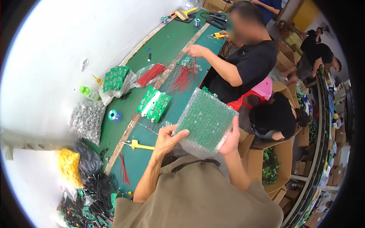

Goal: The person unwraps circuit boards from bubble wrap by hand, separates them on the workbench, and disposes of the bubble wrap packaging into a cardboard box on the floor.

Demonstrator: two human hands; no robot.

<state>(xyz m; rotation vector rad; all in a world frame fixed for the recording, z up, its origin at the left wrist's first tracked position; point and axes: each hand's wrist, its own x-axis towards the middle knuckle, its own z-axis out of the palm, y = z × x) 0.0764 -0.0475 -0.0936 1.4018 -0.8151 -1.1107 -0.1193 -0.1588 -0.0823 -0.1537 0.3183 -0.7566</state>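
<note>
Head view: left hand (168, 140) and right hand (230, 141) (both half-curled) grip a bubble-wrapped green bundle (206, 121) between them.

The square green package (207, 123) is sheathed in bumpy, glossy clear plastic, the long green worktop (167, 40) looks smooth, the olive-brown shirt (213, 193) is matt cloth, the yellow soldering iron (142, 146) has a plastic handle, and the open brown box (254, 165) is cardboard.
</note>
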